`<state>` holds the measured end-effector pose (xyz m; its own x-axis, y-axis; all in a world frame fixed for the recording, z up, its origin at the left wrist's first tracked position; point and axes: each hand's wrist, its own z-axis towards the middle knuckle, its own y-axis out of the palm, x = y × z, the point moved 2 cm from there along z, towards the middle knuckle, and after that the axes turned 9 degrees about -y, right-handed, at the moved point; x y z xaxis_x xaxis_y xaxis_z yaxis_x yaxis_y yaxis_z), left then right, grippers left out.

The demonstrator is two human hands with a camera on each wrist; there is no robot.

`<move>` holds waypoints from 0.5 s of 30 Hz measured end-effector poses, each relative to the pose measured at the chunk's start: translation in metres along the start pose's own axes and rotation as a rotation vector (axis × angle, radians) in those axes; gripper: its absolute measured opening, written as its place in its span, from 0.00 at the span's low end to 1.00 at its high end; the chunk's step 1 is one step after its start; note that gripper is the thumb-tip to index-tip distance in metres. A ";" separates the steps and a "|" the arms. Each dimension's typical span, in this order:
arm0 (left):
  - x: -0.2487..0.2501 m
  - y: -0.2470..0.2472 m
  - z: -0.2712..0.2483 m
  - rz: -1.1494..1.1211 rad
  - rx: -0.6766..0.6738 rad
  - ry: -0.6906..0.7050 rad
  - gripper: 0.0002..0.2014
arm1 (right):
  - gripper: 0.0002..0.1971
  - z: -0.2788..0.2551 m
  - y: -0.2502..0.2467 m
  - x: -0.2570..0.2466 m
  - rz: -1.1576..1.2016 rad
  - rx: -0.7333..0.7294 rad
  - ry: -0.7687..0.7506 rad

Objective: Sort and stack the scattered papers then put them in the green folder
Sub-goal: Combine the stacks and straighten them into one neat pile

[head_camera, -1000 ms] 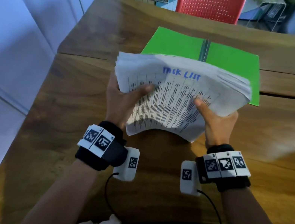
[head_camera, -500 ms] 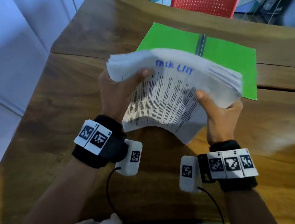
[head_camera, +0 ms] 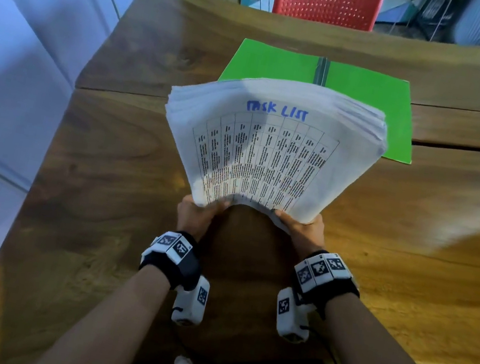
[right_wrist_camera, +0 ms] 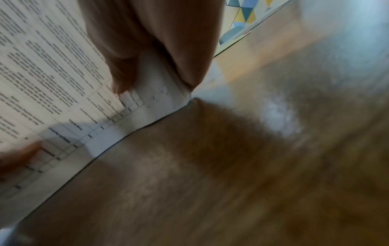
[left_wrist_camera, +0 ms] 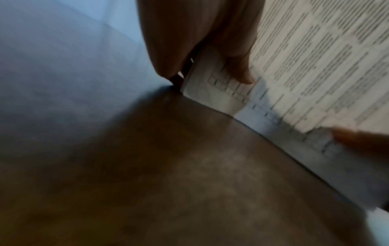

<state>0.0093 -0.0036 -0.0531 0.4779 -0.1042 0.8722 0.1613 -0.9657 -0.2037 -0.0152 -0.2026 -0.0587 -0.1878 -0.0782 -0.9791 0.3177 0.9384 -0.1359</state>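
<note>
Both hands, left hand [head_camera: 195,217] and right hand [head_camera: 303,234], pinch the paper stack's [head_camera: 269,151] near corners, thumbs on top, above the tabletop [head_camera: 102,189]; green folder [head_camera: 371,102] lies open toward the far edge.

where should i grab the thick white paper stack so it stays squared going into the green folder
Probably the two near corners, coming from the person's side, as now. The thick white paper stack headed TASK LIST stands tilted on its near edge on the brown wooden table, fanning away toward the open green folder. The left hand and right hand each pinch a near corner, thumb on the printed face.
</note>
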 end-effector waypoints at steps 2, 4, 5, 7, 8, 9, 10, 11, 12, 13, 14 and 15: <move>-0.001 0.000 0.002 0.039 -0.016 0.013 0.22 | 0.22 -0.003 -0.002 -0.002 -0.041 -0.039 0.006; 0.004 0.001 0.001 0.024 -0.037 0.006 0.21 | 0.20 -0.005 -0.007 -0.005 -0.077 -0.097 -0.014; 0.009 0.002 0.000 0.007 -0.059 0.004 0.19 | 0.19 -0.005 -0.010 -0.006 -0.107 -0.130 -0.037; 0.016 0.007 -0.002 0.027 -0.110 0.044 0.13 | 0.19 -0.006 -0.022 -0.010 -0.129 -0.195 -0.074; 0.020 0.010 -0.003 0.060 -0.133 0.075 0.11 | 0.19 -0.005 -0.029 -0.011 -0.105 -0.215 -0.071; 0.023 0.014 -0.005 0.088 -0.159 0.096 0.10 | 0.19 -0.002 -0.037 -0.011 -0.078 -0.222 -0.063; 0.025 0.019 -0.005 0.114 -0.184 0.097 0.11 | 0.18 0.000 -0.044 -0.012 -0.053 -0.221 -0.048; 0.025 0.025 -0.004 0.137 -0.207 0.072 0.14 | 0.17 0.002 -0.051 -0.012 -0.035 -0.216 -0.020; 0.024 0.033 -0.003 0.155 -0.228 0.025 0.19 | 0.18 0.004 -0.058 -0.011 -0.020 -0.213 0.022; 0.023 0.039 -0.003 0.177 -0.244 -0.029 0.25 | 0.18 0.006 -0.065 -0.010 -0.012 -0.214 0.070; 0.021 0.046 -0.001 0.212 -0.262 -0.077 0.30 | 0.16 0.008 -0.072 -0.009 -0.013 -0.227 0.115; 0.017 0.053 0.001 0.254 -0.286 -0.121 0.31 | 0.13 0.010 -0.078 -0.006 -0.024 -0.245 0.157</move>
<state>0.0269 -0.0567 -0.0498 0.5729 -0.3359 0.7476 -0.2137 -0.9418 -0.2594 -0.0300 -0.2789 -0.0434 -0.3401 -0.0659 -0.9381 0.0808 0.9918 -0.0989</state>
